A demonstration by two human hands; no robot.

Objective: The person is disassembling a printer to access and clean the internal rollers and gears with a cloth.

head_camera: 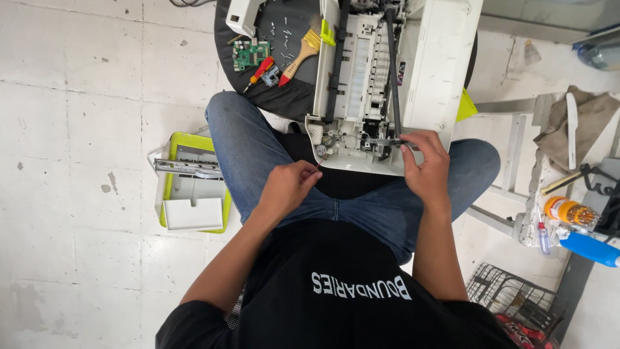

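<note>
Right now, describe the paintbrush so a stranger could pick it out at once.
Find the opened white printer resting on the person's knees, then look just left of its top end to the dark round stool strewn with small parts. The paintbrush lies there beside a green circuit board and a red-handled screwdriver; it alone has a wooden handle and pale yellow bristles.

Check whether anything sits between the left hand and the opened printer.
Nothing visible does. The left hand hovers over the lap just short of the printer near edge; only open space lies between. The right hand already touches the printer.
</note>
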